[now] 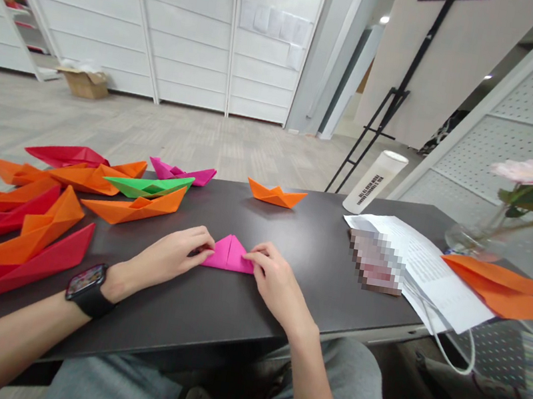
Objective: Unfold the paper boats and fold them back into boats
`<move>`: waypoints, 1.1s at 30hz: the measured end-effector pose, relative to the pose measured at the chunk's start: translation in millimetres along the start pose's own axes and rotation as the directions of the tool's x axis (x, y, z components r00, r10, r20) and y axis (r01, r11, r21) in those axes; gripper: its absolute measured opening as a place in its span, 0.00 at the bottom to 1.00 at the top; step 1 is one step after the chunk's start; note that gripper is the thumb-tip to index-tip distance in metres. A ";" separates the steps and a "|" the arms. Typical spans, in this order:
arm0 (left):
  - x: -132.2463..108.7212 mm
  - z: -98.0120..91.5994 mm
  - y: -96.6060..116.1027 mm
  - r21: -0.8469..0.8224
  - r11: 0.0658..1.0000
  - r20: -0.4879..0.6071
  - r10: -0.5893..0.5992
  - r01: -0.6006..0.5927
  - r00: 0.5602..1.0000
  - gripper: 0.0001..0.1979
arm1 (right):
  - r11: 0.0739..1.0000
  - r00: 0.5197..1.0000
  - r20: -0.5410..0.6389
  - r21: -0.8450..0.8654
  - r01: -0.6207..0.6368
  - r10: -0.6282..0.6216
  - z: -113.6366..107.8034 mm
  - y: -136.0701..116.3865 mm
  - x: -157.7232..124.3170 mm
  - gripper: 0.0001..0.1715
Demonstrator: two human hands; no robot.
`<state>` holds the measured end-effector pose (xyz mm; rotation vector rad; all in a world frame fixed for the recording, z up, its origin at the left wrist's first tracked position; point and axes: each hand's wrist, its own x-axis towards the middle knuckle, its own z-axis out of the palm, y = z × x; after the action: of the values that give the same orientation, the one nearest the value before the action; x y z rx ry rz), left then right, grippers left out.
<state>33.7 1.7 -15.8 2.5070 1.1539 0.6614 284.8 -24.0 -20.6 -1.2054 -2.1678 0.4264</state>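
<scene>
A magenta folded paper lies on the dark table in front of me. It has a triangular peak with a seam down its middle and a straight lower edge. My left hand pinches its left corner between thumb and fingers. At the right corner, my right hand holds the paper the same way. An orange paper boat sits beyond it, near the table's far edge. A green paper boat and an orange boat lie to the left of my left hand.
Several red and orange paper boats crowd the table's left end, with a purple boat behind. On the right are a white cylinder, printed sheets, a white cable, orange paper and a flower vase.
</scene>
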 end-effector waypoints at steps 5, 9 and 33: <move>1.1 1.9 -3.1 0.069 0.997 -0.022 0.041 -0.040 0.999 0.11 | 0.996 0.997 0.042 -0.060 0.065 -0.062 1.1 -4.4 -3.1 0.15; -0.8 2.7 -3.7 0.173 0.980 -0.010 0.105 -0.102 0.994 0.13 | 0.985 0.996 0.063 -0.158 0.065 -0.056 1.2 -7.5 -3.5 0.13; -14.9 -0.5 1.7 0.221 0.924 0.353 0.221 -0.311 0.909 0.33 | 0.973 0.925 0.372 -0.230 0.007 0.082 -14.1 -29.1 -17.0 0.32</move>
<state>25.9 -10.8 -18.8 2.9004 0.8346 0.1399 281.8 -54.2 -0.2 -1.3823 -2.5858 0.4690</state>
